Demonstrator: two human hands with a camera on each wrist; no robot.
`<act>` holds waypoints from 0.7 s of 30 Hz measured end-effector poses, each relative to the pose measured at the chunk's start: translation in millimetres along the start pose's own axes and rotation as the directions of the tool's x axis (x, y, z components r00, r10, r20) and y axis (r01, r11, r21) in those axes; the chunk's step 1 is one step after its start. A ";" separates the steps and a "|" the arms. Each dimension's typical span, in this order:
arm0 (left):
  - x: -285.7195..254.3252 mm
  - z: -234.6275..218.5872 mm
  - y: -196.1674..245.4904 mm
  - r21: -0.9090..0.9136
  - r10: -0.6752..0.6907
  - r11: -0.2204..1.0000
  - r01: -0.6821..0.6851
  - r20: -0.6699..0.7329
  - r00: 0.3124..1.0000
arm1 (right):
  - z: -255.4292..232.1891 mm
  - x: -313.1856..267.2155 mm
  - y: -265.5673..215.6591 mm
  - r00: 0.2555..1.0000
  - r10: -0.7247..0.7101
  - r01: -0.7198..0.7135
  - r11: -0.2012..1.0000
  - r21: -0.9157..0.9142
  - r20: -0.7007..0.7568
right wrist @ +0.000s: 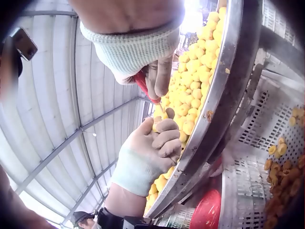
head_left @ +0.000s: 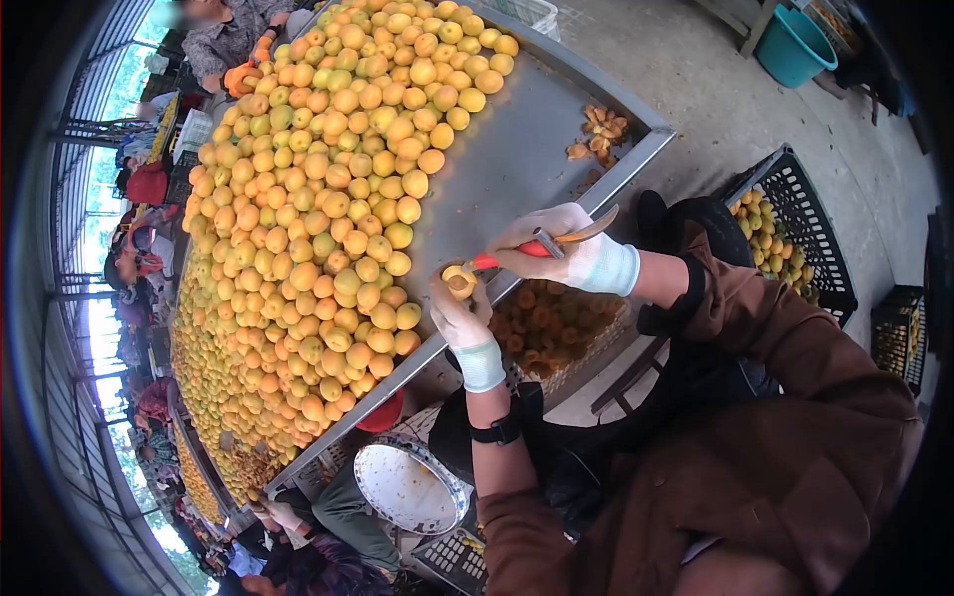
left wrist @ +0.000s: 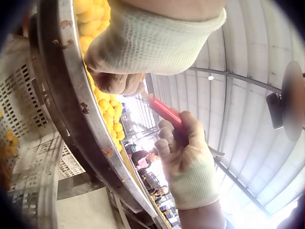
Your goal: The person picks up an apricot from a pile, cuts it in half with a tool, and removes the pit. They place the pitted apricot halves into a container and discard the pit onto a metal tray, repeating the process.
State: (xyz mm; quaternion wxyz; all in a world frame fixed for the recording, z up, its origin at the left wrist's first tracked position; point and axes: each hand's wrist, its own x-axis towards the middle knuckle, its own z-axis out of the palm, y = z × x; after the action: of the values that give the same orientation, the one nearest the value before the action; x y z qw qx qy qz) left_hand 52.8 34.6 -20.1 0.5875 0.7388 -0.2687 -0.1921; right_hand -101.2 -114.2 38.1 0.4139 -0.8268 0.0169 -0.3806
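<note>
In the head view, my gloved left hand (head_left: 463, 320) holds a cut apricot (head_left: 459, 282) near the tray's front edge, its brownish inside facing up. My gloved right hand (head_left: 553, 236) grips a red-handled tool (head_left: 485, 261), whose thin tip reaches the fruit. A curved, pointed piece (head_left: 594, 227) sticks out behind the right hand. The left wrist view shows the red handle (left wrist: 167, 114) across the right palm, while the left fingers hide most of the fruit. In the right wrist view, a bit of yellow fruit (right wrist: 156, 125) shows at the left thumb and fingers.
Whole apricots (head_left: 328, 189) are heaped on the metal tray (head_left: 497, 149); fruit scraps (head_left: 601, 134) lie at its corner. Below the edge, a perforated basket (right wrist: 245, 183) holds fruit halves. A white bucket (head_left: 407, 485), black crate (head_left: 810, 219) and other people stand around.
</note>
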 end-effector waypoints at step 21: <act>-9.2 4.7 24.7 0.487 0.373 0.803 -0.344 0.040 0.927 | -4.5 -2.2 2.2 0.990 -0.066 0.073 0.996 -0.057 0.121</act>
State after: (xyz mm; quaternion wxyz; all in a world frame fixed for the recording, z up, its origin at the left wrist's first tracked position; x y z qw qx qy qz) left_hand 38.5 32.6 2.4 0.4162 0.8032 -0.4258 0.0176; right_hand -105.0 -118.0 36.9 0.3751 -0.8604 -0.0248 -0.3442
